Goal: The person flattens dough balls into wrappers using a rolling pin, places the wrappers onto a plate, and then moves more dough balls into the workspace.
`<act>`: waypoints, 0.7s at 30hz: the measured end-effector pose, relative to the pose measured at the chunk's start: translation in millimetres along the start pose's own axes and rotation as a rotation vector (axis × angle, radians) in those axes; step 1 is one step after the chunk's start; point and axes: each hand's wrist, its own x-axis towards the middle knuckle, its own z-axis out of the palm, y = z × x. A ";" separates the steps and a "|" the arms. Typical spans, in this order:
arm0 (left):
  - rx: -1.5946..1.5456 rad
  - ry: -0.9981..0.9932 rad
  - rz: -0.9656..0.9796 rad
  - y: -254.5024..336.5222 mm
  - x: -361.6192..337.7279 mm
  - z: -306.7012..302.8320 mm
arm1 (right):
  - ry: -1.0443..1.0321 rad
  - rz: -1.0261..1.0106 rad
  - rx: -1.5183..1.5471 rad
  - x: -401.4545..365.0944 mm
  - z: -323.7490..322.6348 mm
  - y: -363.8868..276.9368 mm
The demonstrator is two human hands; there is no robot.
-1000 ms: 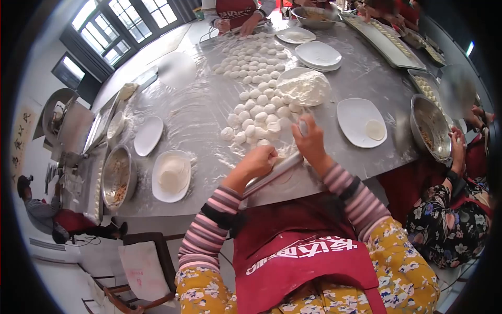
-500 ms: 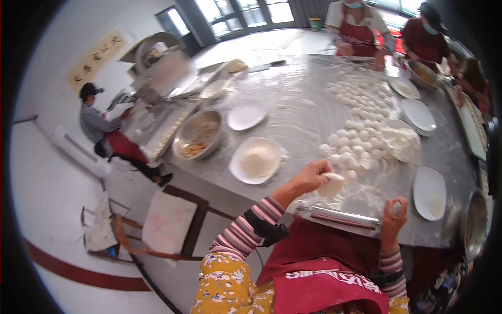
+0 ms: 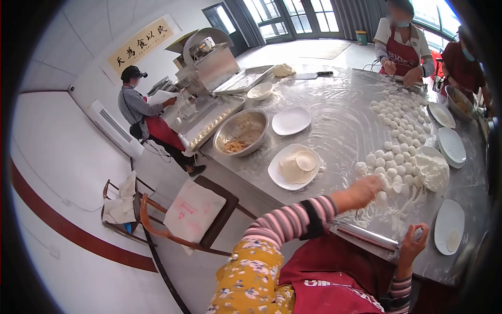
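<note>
My left hand [image 3: 360, 192] reaches over the near edge of the dough balls [image 3: 391, 164]. Its fingers are smeared by motion, and whether they touch a ball is hidden. Beside the right end of a shiny metal rolling pin [image 3: 368, 235], my right hand [image 3: 412, 243] has its thumb and forefinger curled into a ring; what its other fingers hold, if anything, is hidden. The pin lies along the table's near edge. Left of my left arm, a white plate [image 3: 277, 175] carries flat round dough wrappers [image 3: 298, 166], with a smaller one on top.
A heap of flour [image 3: 433, 171] borders the balls. At right lies a white plate [image 3: 444, 215] with one wrapper. A metal bowl of filling [image 3: 241, 137], a bare plate [image 3: 291, 121] and a cleaver [image 3: 308, 76] are further off. Co-workers [image 3: 402, 49] stand across; another [image 3: 151, 112] is by a machine.
The wrapper has left my left hand, and a round wrapper now tops the stack on the plate. My left hand has moved to the dough balls. The camera view has turned left.
</note>
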 end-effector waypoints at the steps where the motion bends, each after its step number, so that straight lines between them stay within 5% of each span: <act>1: 0.159 -0.030 0.110 1.9 7.7 24.6 | 0.029 -0.138 -0.054 1.5 1.9 4.0; 2: 0.324 0.033 0.208 5.8 11.6 39.6 | 0.058 -0.276 -0.106 3.5 3.1 6.5; 14: 0.399 -0.020 0.214 26.8 21.4 29.7 | 0.072 -0.309 -0.097 5.5 5.5 0.5; 16: 0.455 -0.043 0.101 25.0 26.9 35.8 | 0.065 -0.304 -0.098 5.4 5.2 0.6; 19: 0.291 0.046 0.056 26.7 29.3 33.9 | 0.060 -0.282 -0.101 2.9 2.7 -0.5; 21: 0.212 -0.075 -0.003 25.8 31.0 31.7 | 0.000 0.001 0.007 -0.6 0.4 -11.8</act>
